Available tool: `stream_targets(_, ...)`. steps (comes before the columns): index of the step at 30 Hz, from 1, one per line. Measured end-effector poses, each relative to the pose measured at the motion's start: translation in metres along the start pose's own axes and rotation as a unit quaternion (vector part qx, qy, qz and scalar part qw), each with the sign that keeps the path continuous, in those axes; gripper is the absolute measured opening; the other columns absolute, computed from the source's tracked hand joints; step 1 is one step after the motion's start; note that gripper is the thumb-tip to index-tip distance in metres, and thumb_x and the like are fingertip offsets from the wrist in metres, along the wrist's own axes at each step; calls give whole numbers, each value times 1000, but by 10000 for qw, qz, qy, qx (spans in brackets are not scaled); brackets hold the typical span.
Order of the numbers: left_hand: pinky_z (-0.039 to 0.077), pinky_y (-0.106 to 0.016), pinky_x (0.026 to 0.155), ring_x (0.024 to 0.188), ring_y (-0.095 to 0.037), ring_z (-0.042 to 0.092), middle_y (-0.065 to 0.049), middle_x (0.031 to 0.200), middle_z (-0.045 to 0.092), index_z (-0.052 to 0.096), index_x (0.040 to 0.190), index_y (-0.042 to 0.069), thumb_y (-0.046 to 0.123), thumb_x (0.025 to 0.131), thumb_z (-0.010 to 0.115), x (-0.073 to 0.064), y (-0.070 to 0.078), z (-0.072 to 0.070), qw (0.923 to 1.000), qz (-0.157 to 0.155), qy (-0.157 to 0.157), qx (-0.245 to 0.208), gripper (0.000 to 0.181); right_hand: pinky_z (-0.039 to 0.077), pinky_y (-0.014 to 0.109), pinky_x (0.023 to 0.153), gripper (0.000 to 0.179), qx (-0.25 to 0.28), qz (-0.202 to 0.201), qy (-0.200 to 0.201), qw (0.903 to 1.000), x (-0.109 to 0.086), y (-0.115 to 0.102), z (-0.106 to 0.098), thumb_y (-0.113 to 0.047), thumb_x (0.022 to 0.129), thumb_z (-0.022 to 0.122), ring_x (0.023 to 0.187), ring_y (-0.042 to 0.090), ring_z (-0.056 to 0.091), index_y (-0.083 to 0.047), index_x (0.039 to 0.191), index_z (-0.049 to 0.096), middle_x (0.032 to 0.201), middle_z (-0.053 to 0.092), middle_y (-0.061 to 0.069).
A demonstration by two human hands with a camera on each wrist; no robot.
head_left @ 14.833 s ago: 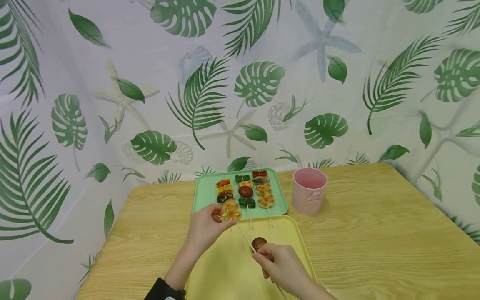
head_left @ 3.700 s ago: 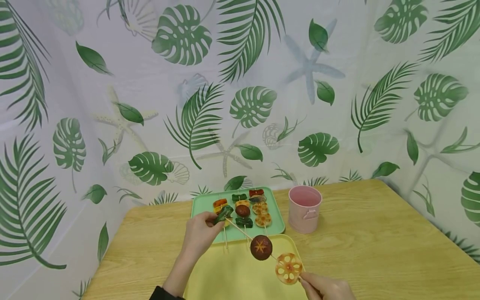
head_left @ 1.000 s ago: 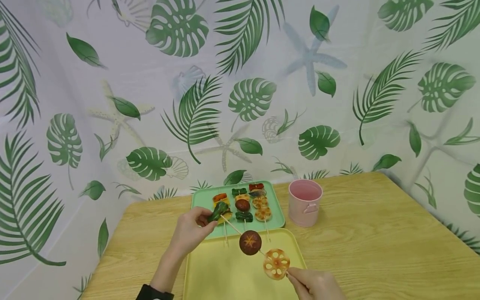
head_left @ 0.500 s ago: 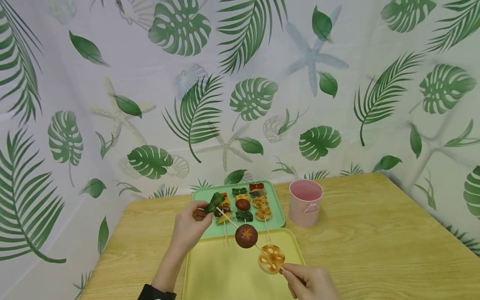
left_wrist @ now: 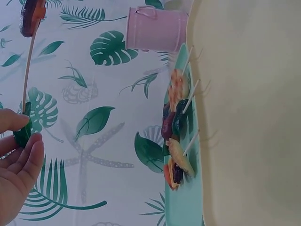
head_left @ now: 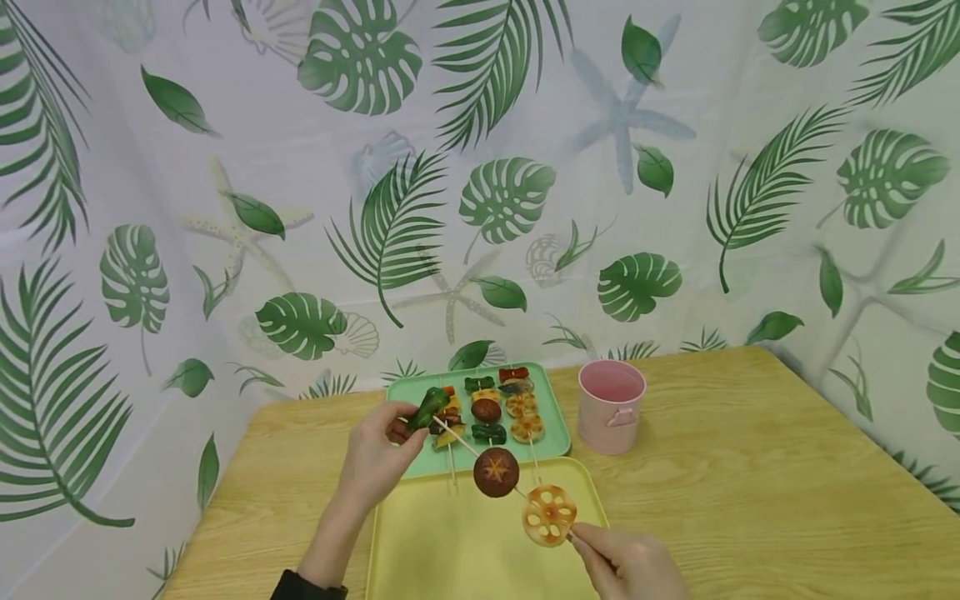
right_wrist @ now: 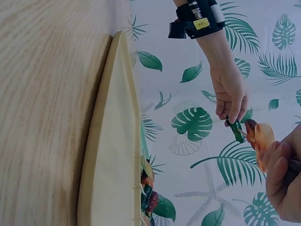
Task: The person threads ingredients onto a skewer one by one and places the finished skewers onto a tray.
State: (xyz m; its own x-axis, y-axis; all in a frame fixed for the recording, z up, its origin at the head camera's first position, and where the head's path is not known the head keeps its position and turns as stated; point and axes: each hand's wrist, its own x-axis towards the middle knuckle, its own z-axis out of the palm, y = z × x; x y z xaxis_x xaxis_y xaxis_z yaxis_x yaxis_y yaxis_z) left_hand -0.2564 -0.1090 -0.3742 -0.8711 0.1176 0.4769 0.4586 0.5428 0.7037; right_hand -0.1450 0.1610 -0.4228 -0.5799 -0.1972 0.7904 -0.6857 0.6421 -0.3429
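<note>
My left hand [head_left: 378,454] pinches a dark green pepper piece [head_left: 430,409] at the upper tip of a wooden skewer [head_left: 458,437]. Along the same stick sit a brown mushroom cap [head_left: 496,472] with a star-shaped cut and, lower down, a browned lotus root slice [head_left: 549,516]. My right hand [head_left: 630,562] grips the stick's lower end just beyond the lotus slice. The skewer slants in the air above a yellow tray [head_left: 472,546]. In the left wrist view, thumb and fingers close around the pepper piece [left_wrist: 22,129]; the lotus slice is out of that frame.
Behind the yellow tray lies a mint-green tray [head_left: 553,417] bearing several loaded skewers, their bare sticks jutting toward me. A pink bucket [head_left: 611,408] stands to its right on the wooden table [head_left: 750,475]. A leaf-patterned cloth [head_left: 480,208] hangs behind.
Earlier, the left hand held a lotus slice and the mushroom lay lower near the right hand. Now pepper, mushroom and lotus share the stick. Over the last second, both hands shifted only slightly.
</note>
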Motion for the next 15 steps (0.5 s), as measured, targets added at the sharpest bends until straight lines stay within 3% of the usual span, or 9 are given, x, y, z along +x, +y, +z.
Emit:
stream_targets(4, 47, -25, 57, 62, -14, 56, -1, 71, 59, 65, 96, -1, 0, 77, 71, -2, -3, -3, 9997, 160, -149, 87, 20, 44, 13, 49, 33, -482, -452, 190, 9976, 7, -4, -6, -26, 96, 51, 55, 1, 59, -9, 76, 70, 65, 65, -4)
stream_targets(7, 47, -25, 57, 62, -13, 55, 0, 69, 58, 65, 95, -1, 0, 77, 72, -3, -4, -3, 9997, 146, -189, 92, 19, 36, 12, 41, 46, -927, -1038, 433, 9893, 13, -6, -9, -32, 101, 33, 44, 0, 47, -11, 76, 65, 56, 53, -11)
stream_targets(11, 46, -25, 56, 61, -13, 54, 0, 67, 57, 65, 95, -2, 1, 78, 71, -2, -4, -4, 9998, 63, -194, 70, 19, 22, 10, 37, 40, -1131, -1594, 550, 9792, 20, -6, -11, -22, 100, 31, 38, 0, 32, -8, 77, 61, 52, 39, -11)
stream_targets(15, 46, -25, 56, 61, -13, 54, 1, 66, 56, 65, 95, -1, 1, 78, 71, -2, -2, -5, 9998, -34, -165, -61, 18, 27, 11, 36, 42, -970, -1655, 440, 9804, 23, -2, -13, -24, 101, 31, 40, 0, 37, -8, 76, 62, 52, 43, -9)
